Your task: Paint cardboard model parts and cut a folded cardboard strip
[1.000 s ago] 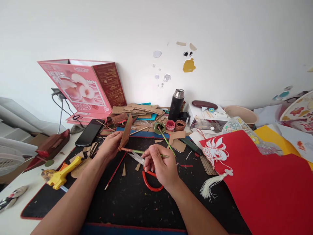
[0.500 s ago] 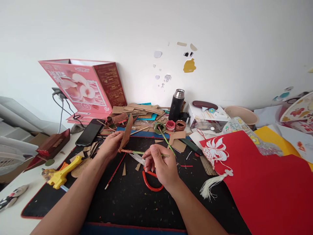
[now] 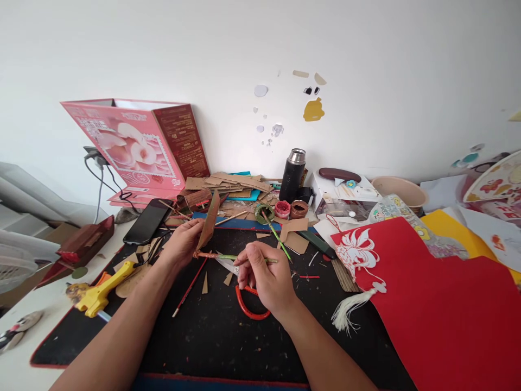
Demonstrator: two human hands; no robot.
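A thin green brush point(image 3: 260, 259) lies nearly level in the right hand point(image 3: 266, 277), pinched between thumb and fingers, its tip meeting the lower edge of a brown cardboard piece point(image 3: 209, 221) that the left hand point(image 3: 183, 241) grips and holds tilted upright above the black mat point(image 3: 211, 331). Both sit over the middle of the mat, a little toward its far edge. Under the right hand lie scissors point(image 3: 244, 296) with red handles, blades pointing toward the cardboard piece. A red pencil point(image 3: 189, 288) rests slantwise on the mat just left of them, among small cardboard scraps. The mat is dusty and flecked with offcuts, and it covers a white table point(image 3: 24, 369). At its left edge lies a yellow glue gun point(image 3: 101, 290); farther back, a black phone point(image 3: 147, 220) sits beside a heap of cardboard strips point(image 3: 228, 184). Behind the hands stand three small paint pots point(image 3: 283, 208), one with a second green brush leaning in it, and a black flask point(image 3: 293, 174). A pink printed box point(image 3: 134, 141) leans against the plain white wall point(image 3: 386, 65), which carries a few stuck paper bits. To the right, a large red paper sheet point(image 3: 439, 309) with a white flower cutout and a tassel overlaps the mat.
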